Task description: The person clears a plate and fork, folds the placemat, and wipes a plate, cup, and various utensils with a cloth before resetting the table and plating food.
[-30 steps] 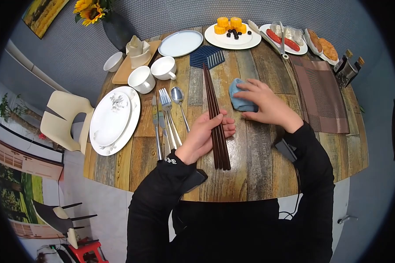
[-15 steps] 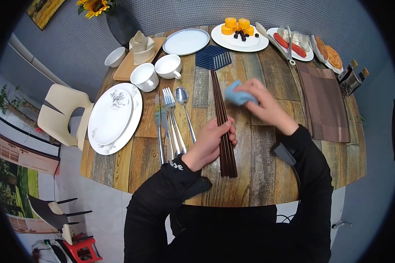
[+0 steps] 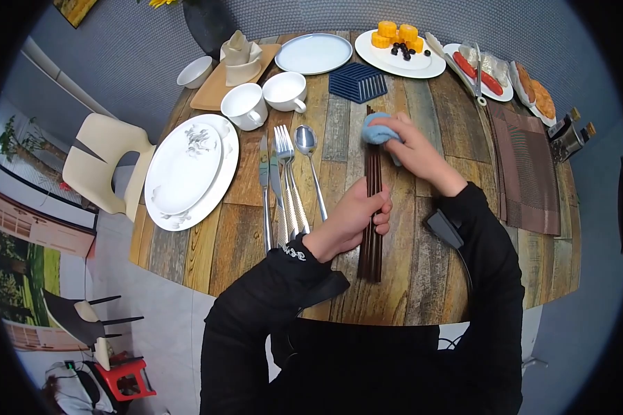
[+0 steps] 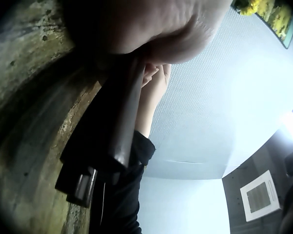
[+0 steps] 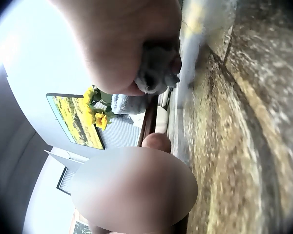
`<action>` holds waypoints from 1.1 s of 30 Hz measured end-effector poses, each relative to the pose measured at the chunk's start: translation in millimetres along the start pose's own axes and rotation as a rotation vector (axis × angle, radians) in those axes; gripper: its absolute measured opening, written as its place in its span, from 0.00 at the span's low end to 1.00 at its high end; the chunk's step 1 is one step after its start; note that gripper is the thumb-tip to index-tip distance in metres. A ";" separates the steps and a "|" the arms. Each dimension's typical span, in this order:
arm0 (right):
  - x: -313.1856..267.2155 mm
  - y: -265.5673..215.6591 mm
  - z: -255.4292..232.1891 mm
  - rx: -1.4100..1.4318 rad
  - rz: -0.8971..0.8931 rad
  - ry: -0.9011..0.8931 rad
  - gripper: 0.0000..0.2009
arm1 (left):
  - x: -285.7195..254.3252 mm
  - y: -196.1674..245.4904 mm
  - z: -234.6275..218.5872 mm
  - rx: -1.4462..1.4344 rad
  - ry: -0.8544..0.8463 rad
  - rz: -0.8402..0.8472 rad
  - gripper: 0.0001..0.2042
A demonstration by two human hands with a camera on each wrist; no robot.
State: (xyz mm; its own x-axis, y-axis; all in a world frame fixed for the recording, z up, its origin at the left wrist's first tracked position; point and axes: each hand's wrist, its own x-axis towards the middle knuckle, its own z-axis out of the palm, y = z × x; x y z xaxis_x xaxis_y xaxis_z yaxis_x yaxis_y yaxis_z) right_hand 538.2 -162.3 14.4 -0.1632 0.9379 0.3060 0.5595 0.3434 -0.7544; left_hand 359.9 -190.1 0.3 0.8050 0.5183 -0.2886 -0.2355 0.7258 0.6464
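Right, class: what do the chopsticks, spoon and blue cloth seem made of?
Chopsticks: dark wood, perhaps lacquered, since light glints along them.
Spoon: polished metal, probably steel, given its silvery reflections.
Blue cloth: soft, matte fabric, fuzzy and bunched; fibre uncertain.

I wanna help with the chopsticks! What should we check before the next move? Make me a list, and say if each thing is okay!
1. Left hand grips the chopsticks: ok.
2. Right hand holds the cloth: ok.
3. Cloth is at the chopsticks' far part, ahead of the left hand: ok.
4. Cups are away from both hands: ok.
5. A hand is free to pick up something else: not ok, both are full.
6. Chopsticks are clean all over: cannot tell, the cloth and fingers hide parts.
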 end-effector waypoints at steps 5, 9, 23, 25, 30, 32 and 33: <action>7.6 21.0 -5.3 -0.014 0.035 0.177 0.19 | 1.5 1.1 0.9 0.065 -0.028 -0.026 0.03; 9.7 33.6 -5.5 -0.125 0.003 0.302 0.19 | 2.9 1.9 2.6 0.070 -0.049 -0.067 0.03; -19.4 -30.5 -6.9 0.192 0.058 -0.337 0.16 | 4.0 2.1 -8.5 -0.113 -0.030 -0.031 0.03; -16.9 -24.4 -5.9 0.148 0.014 -0.287 0.15 | 4.8 2.0 -9.9 -0.118 -0.055 -0.039 0.03; -3.4 7.1 -6.3 -0.078 -0.065 0.114 0.13 | 1.2 1.2 -0.6 -0.100 -0.114 -0.093 0.01; -1.3 20.2 -11.9 -0.083 -0.046 0.184 0.13 | 2.0 0.4 -1.0 -0.098 -0.153 -0.109 0.02; -1.2 23.9 -15.8 -0.121 -0.020 0.226 0.13 | 1.6 0.7 0.4 -0.067 -0.163 -0.129 0.02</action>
State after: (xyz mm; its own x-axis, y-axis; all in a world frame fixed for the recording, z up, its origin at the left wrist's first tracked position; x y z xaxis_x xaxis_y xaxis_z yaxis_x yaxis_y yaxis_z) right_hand 564.6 -156.0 5.2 0.0030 0.8920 0.4521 0.6535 0.3405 -0.6760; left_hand 361.3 -189.0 0.6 0.9069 0.3434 -0.2440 -0.1566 0.8125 0.5615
